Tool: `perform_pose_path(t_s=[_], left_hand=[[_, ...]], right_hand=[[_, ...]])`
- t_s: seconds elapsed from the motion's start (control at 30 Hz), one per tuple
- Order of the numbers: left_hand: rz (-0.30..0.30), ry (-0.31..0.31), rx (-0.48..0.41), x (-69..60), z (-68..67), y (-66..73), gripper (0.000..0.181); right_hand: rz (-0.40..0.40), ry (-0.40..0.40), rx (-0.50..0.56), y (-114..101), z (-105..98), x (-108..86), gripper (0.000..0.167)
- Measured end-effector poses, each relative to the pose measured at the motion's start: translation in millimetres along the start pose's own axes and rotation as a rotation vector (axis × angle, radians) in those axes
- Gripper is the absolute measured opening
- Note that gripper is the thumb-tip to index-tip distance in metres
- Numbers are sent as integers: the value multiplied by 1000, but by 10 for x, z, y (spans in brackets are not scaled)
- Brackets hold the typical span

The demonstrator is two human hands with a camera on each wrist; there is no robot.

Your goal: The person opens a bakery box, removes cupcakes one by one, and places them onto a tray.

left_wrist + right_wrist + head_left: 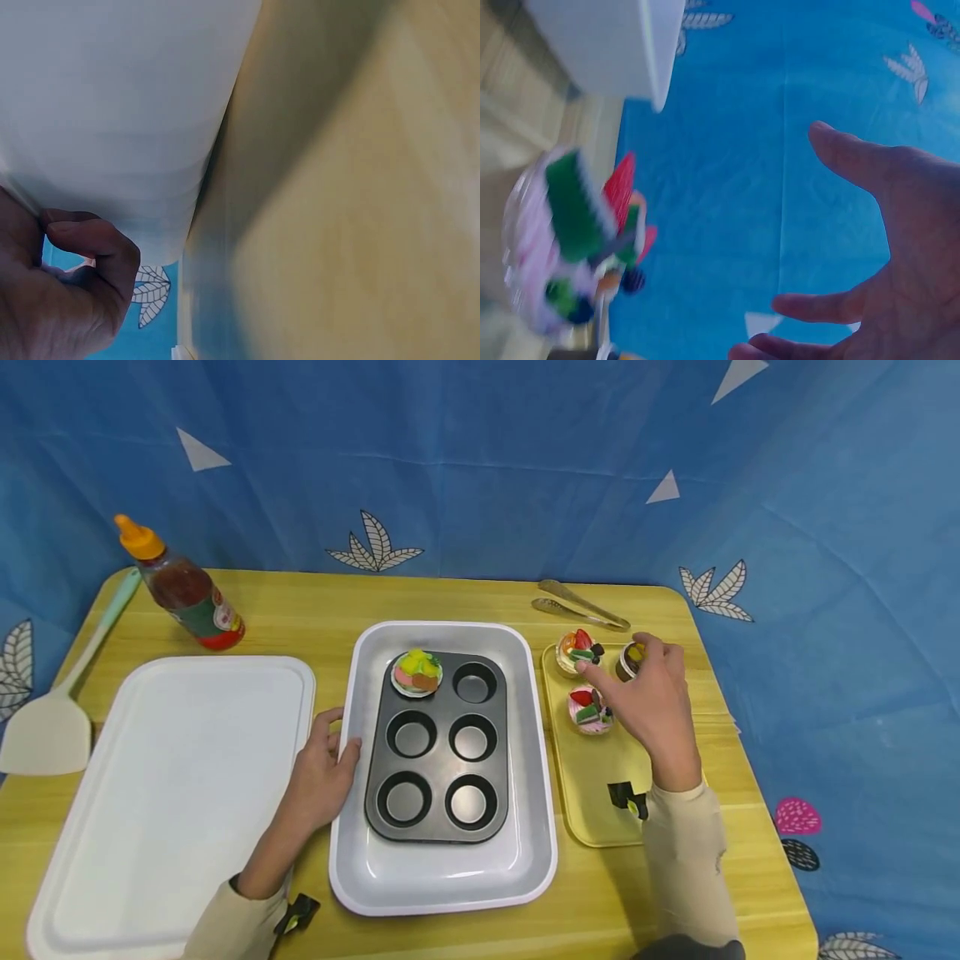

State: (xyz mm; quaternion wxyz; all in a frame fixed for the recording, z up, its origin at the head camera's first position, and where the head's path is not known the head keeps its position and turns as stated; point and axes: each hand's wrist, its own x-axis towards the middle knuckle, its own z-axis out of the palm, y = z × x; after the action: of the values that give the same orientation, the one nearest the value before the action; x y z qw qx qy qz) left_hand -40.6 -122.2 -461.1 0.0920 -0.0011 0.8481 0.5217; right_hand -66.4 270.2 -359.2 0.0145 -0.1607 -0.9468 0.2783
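Observation:
At the left rim of a deep white tray [442, 889], my left hand [324, 777] grips the edge between thumb and fingers; the left wrist view shows the bent thumb against the rim. A dark muffin pan [437, 777] lies in this tray, with a toy cupcake [417, 673] topped in yellow in its far left cup. Over a yellow tray [600, 810] hovers my right hand [651, 706], thumb and fingers spread apart. Nearest to it are a chocolate-brown cupcake [628, 662], partly hidden by the fingers, a cream cupcake [576, 653] and a pink cupcake [588, 710].
A flat white tray [187, 777] lies at the left. Beyond it stand a tilted-looking sauce bottle [191, 597] and a spatula [52, 727] with a pale green handle. Metal tongs [583, 607] lie behind the yellow tray. A blue patterned cloth [480, 468] hangs behind the table.

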Motion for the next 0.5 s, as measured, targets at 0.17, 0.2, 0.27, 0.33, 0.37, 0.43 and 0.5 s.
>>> perform_pose_path(t_s=[0.17,0.2,0.27,0.33,0.37,0.43,0.5], left_hand=[[0,8,2,-8,-4,-2,48],[-1,8,2,-8,-6,-1,48],[-5,6,3,-9,-9,3,48],[-8,4,2,-9,-11,5,48],[-9,4,1,-9,-10,4,48],[-11,2,1,-9,-7,4,48],[-14,1,-3,-9,-6,3,48]], right_hand=[[-44,-22,-3,-217,96,37,110],[-54,-25,-3,-258,121,42,110],[-74,-43,-10,-333,176,51,110],[-100,-60,-14,-400,238,64,109],[-111,-70,-14,-432,269,70,109],[-132,-91,-15,-487,327,80,108],[-158,-102,-18,-545,380,87,106]])
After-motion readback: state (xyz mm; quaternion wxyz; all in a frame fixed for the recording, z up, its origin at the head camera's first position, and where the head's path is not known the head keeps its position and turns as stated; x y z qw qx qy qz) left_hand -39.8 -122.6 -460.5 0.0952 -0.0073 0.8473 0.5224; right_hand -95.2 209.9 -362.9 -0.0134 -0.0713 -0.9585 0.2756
